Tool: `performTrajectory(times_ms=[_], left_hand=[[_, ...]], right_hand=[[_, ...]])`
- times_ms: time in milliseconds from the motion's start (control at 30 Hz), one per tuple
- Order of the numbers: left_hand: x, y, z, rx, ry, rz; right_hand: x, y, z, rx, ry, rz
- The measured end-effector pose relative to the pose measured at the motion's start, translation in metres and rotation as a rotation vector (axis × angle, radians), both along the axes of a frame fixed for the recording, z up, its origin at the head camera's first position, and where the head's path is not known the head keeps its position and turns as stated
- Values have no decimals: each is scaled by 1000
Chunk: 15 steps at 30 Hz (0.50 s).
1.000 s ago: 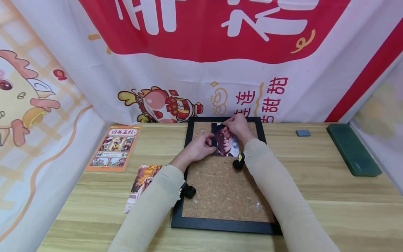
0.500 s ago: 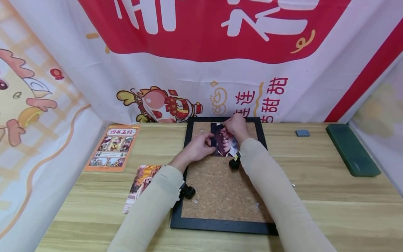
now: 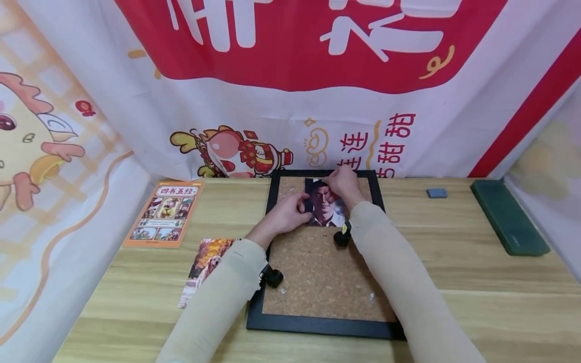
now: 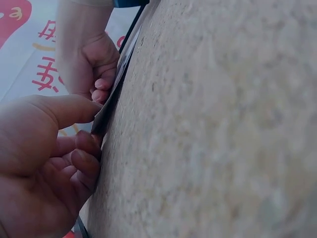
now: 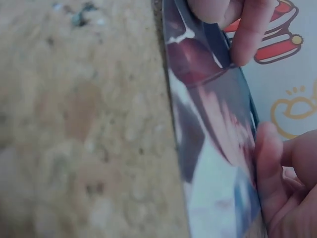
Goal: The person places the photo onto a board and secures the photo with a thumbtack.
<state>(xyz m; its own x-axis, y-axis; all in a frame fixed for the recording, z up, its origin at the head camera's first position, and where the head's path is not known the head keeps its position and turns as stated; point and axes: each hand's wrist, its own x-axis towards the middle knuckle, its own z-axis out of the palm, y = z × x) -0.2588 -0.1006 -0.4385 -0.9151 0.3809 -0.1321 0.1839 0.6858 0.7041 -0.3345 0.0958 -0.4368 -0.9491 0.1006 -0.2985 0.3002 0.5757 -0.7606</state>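
Left hand (image 3: 286,214): pinches portrait photo (image 3: 320,209) | right hand (image 3: 343,184): right of that pinch, photo's top, hold unclear | corkboard (image 3: 313,280): beneath both

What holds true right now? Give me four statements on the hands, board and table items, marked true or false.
1. The left hand pinches the left edge of the glossy portrait photo. True.
2. The orange rectangular booklet lies on the black-framed cork board. False: it lies on the wood-grain table.
3. The blue rectangular block lies left of the long green slab. True.
4. The right hand touches the green slab. False: it is at the portrait photo.
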Motion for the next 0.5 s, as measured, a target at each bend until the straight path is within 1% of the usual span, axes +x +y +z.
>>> performTrajectory(times_ms=[33,100,233,300,333,367,433,500], left_hand=[[0,1,-1,-10,0,1],[-3,1,-8,-37,15,0],[-19,-4,-34,-44,39,-11],[-24,-10,-43,-21,44,-16],[-23,-11,-41,-17,29,-11],[-22,-15,-41,-10,33,-7],[-11,-19,-24,2,24,6],[3,-23,-5,16,9,21]], right_hand=[[0,1,-1,-42,-11,6],[2,4,-3,-117,-21,21],[9,10,-2,-222,-32,43],[13,13,1,-241,-29,60],[16,15,3,-249,-28,69],[18,17,5,-266,-29,78],[22,21,10,-272,-29,101],[26,26,13,-256,-9,134]])
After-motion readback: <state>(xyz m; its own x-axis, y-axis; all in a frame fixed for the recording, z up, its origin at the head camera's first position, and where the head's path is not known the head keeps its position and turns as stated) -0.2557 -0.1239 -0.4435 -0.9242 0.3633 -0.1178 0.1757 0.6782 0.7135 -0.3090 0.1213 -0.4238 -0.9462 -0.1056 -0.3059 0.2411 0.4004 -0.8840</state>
